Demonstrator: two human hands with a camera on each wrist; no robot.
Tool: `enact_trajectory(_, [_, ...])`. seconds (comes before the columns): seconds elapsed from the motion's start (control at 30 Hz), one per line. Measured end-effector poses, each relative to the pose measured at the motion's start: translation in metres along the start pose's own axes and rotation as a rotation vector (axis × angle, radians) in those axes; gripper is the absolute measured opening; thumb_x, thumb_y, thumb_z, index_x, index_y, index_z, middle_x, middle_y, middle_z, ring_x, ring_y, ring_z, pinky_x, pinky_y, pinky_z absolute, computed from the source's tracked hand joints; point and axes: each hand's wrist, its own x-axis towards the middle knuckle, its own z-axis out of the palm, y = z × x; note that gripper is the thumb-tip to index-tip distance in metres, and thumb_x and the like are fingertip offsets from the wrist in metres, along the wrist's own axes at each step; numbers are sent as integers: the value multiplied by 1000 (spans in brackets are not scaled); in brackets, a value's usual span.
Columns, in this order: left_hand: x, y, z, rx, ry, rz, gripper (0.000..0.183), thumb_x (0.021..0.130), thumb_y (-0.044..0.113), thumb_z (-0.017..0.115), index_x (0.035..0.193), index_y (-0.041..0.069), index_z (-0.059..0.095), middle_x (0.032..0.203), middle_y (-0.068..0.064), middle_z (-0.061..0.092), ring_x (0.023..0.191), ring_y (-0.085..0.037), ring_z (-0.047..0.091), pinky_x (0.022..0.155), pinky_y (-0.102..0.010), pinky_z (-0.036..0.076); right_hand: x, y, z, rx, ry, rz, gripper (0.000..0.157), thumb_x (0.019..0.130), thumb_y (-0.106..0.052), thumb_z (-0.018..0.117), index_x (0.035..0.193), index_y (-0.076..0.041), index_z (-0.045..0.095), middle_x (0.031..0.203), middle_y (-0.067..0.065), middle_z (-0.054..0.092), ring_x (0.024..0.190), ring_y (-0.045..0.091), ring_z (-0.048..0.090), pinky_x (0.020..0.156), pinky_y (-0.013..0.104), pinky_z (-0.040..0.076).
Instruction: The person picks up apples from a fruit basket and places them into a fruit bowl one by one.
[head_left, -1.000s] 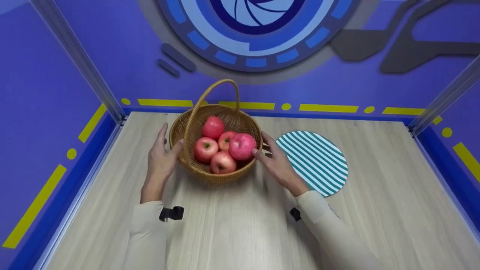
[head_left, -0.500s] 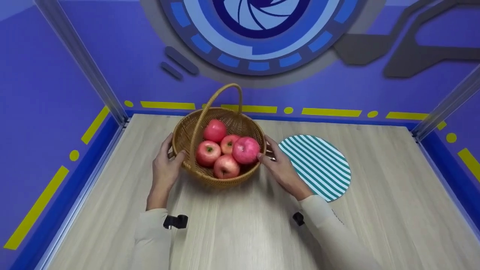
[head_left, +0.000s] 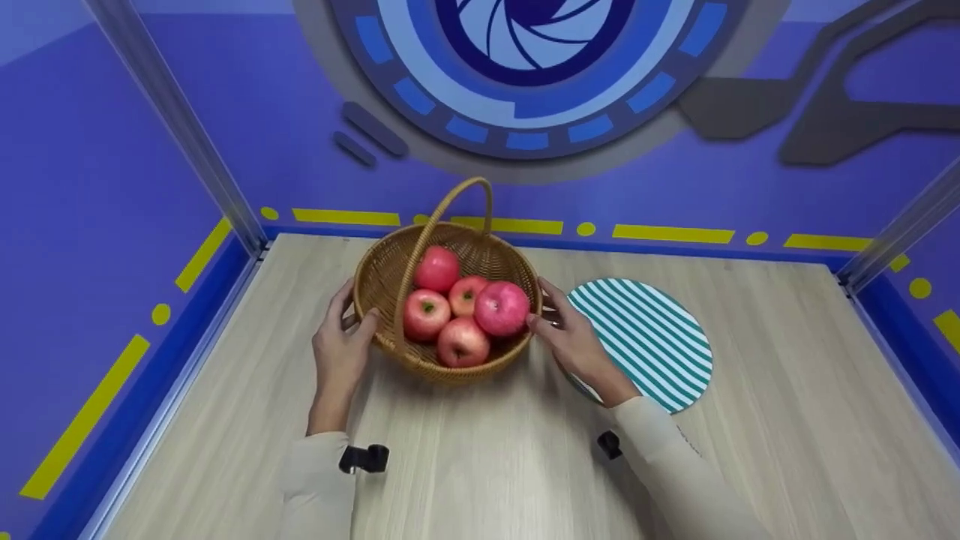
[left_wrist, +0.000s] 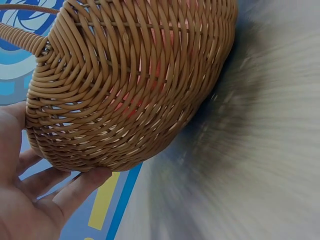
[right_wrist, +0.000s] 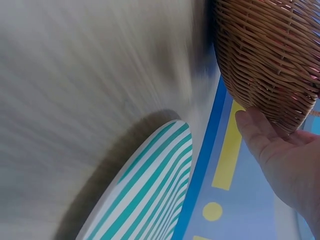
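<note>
A brown wicker basket (head_left: 442,374) with a tall arched handle (head_left: 441,207) holds several red apples (head_left: 463,343). My left hand (head_left: 341,349) grips its left side, thumb at the rim and fingers around the outer wall. On the opposite side, my right hand (head_left: 577,345) holds the basket with its thumb on the rim. In the left wrist view, fingertips (left_wrist: 97,175) press the woven wall (left_wrist: 135,95) from outside, and red shows through the weave. The right wrist view has the right fingers (right_wrist: 255,132) bent under the basket's side (right_wrist: 270,60).
A round mat (head_left: 660,345) with green and white stripes lies on the wooden table (head_left: 480,465), right of the basket and partly behind the right forearm. Blue printed panels (head_left: 247,97) with yellow dashes wall the table at the back and both sides.
The left fingers, spread away from the basket a second ago, have come in against its wall. The whole head view has shifted slightly right and down. The right hand keeps its hold.
</note>
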Motion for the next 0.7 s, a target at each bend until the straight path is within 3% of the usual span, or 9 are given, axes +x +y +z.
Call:
enact_trajectory(0.27, [-7, 1, 7, -1, 48, 2, 60, 102, 23, 70, 159, 21, 51, 156, -9, 54, 124, -30, 65, 95, -46, 62, 5, 3, -6, -29, 0, -39, 71, 104, -25, 64, 168, -15, 34, 158, 17, 51, 134, 34, 59, 107, 49, 55])
enact_trajectory(0.7, [-15, 7, 18, -16, 68, 15, 62, 101, 22, 72, 159, 17, 52, 155, -10, 55, 121, -30, 67, 92, -42, 62, 6, 7, -18, -33, 6, -60, 67, 104, -16, 62, 166, -10, 37, 155, 20, 53, 134, 36, 59, 106, 47, 56])
